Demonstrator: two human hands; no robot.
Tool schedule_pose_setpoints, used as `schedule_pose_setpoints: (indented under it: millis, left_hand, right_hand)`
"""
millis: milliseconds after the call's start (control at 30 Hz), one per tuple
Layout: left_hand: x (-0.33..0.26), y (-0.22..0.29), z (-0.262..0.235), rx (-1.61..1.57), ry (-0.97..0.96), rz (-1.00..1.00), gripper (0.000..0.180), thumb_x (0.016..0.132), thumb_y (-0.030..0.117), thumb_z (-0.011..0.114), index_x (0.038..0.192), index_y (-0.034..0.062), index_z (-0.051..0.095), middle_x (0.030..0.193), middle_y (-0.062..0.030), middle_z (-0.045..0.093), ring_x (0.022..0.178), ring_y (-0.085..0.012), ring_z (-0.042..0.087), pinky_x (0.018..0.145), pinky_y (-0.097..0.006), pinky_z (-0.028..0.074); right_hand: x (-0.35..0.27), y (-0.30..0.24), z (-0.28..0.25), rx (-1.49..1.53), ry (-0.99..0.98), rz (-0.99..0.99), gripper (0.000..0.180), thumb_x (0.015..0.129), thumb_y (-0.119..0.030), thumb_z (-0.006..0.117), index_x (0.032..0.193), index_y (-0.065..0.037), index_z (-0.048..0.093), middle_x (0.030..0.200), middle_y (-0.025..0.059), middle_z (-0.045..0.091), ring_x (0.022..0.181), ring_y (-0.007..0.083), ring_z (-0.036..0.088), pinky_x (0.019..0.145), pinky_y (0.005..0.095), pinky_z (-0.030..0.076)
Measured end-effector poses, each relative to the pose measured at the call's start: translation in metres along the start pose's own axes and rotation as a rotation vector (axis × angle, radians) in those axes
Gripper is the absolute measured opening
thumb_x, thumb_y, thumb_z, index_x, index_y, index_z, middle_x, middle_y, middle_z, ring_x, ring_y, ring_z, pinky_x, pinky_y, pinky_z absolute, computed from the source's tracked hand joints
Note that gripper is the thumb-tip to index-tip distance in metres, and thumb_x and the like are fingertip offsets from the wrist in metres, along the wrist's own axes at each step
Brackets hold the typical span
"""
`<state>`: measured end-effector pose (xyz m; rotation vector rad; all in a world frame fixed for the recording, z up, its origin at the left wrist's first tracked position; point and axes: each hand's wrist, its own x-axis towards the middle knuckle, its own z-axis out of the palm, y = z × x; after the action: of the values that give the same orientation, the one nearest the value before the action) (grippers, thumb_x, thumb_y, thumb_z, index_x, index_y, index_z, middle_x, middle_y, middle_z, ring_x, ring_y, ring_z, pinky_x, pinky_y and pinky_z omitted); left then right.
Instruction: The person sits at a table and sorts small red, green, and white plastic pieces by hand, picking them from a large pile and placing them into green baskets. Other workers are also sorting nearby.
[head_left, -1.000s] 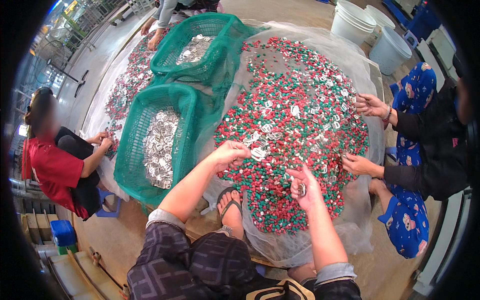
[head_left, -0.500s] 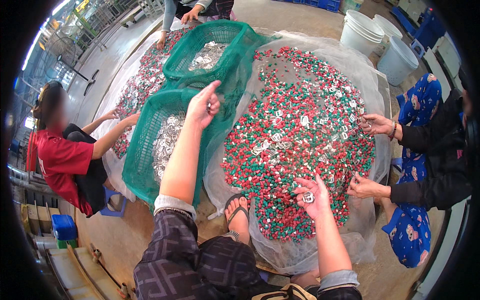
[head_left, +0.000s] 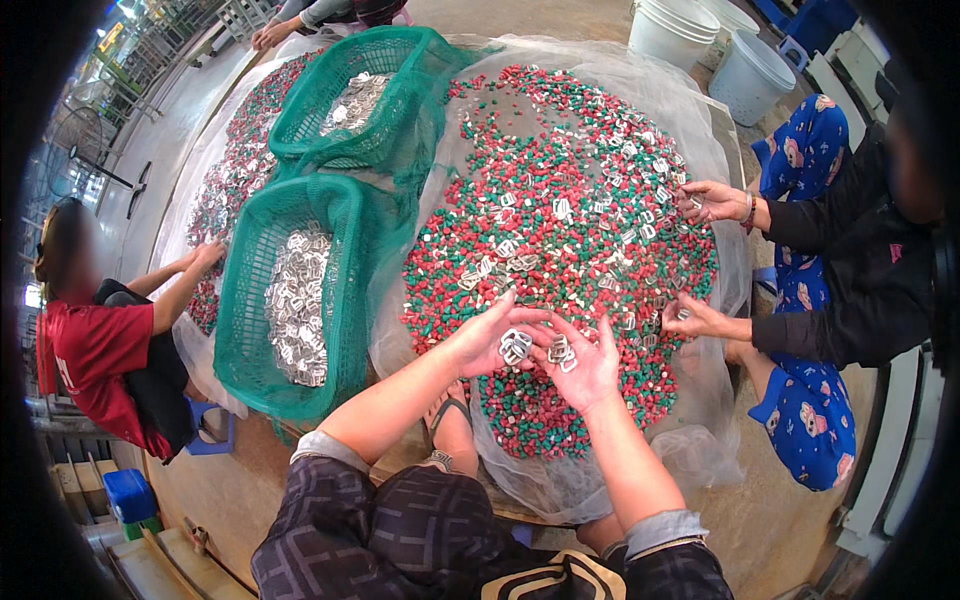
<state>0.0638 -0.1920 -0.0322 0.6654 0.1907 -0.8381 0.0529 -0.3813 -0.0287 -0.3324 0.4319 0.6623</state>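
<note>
My left hand (head_left: 478, 338) and my right hand (head_left: 592, 380) are close together, palms up, over the near part of a pile of small red, green and white pellets (head_left: 535, 405). A small cluster of silver metal buckles (head_left: 515, 346) rests in the left hand's curled fingers. More flat metal buckles (head_left: 562, 353) lie on the right hand's fingers, its thumb standing apart. Other loose buckles (head_left: 507, 248) are scattered among the pellets. To the left, a green plastic basket (head_left: 232, 345) holds many similar buckles (head_left: 300, 310).
A second green basket (head_left: 285, 125) with metal pieces stands farther back, with green netting (head_left: 405, 210) between it and the pile. White sheeting (head_left: 725, 235) lies under the pellets. At the right, a co-worker's hands (head_left: 712, 203) hover over the pile. Another person in red (head_left: 110, 350) sits left; buckets (head_left: 755, 85) stand behind.
My left hand has come back from over the green baskets to beside my right hand, and buckles now show in it. The far co-worker's hands have lifted off the left pile.
</note>
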Motion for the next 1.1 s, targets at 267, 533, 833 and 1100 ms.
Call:
schedule_pose_setpoints:
  millis: [267, 533, 833, 1100]
  left_hand:
    - [0.019, -0.047, 0.000, 0.264, 0.187, 0.150, 0.044, 0.088, 0.036, 0.056, 0.118, 0.0048, 0.048, 0.104, -0.0048, 0.055, 0.090, -0.0111, 0.054, 0.070, -0.029, 0.047]
    - [-0.010, -0.046, -0.017, 0.397, 0.411, 0.159, 0.022, 0.077, 0.008, 0.070, 0.096, 0.0034, 0.060, 0.081, -0.0032, 0.063, 0.062, -0.0088, 0.056, 0.053, -0.023, 0.045]
    - [-0.156, 0.087, -0.128, 1.162, 1.464, 0.806, 0.023, 0.074, 0.012, 0.068, 0.095, 0.0060, 0.061, 0.091, -0.0093, 0.062, 0.082, -0.0179, 0.059, 0.069, -0.030, 0.048]
    - [-0.093, 0.081, -0.101, 1.742, 1.169, 0.770, 0.036, 0.068, 0.011, 0.070, 0.103, 0.0071, 0.060, 0.109, -0.0145, 0.056, 0.107, -0.0321, 0.050, 0.093, -0.039, 0.039]
  right_hand:
    - [-0.001, 0.021, 0.006, -0.209, 0.165, -0.111, 0.082, 0.085, -0.066, 0.031, 0.140, -0.007, 0.024, 0.121, 0.0111, 0.048, 0.095, 0.0208, 0.049, 0.087, 0.0350, 0.038]
    - [0.003, 0.037, -0.010, -0.132, 0.158, -0.053, 0.066, 0.087, -0.052, 0.045, 0.138, -0.012, 0.028, 0.118, 0.0121, 0.048, 0.107, 0.0247, 0.048, 0.091, 0.0377, 0.039]
    - [0.007, -0.053, -0.062, -0.899, 0.622, -0.592, 0.012, 0.085, -0.009, 0.057, 0.094, -0.003, 0.061, 0.080, 0.0018, 0.062, 0.065, 0.0081, 0.055, 0.057, 0.0201, 0.043]
    - [0.002, -0.058, -0.096, -1.917, 0.807, -0.437, 0.028, 0.069, -0.025, 0.073, 0.085, -0.007, 0.060, 0.070, 0.0081, 0.062, 0.066, 0.0247, 0.061, 0.064, 0.0353, 0.047]
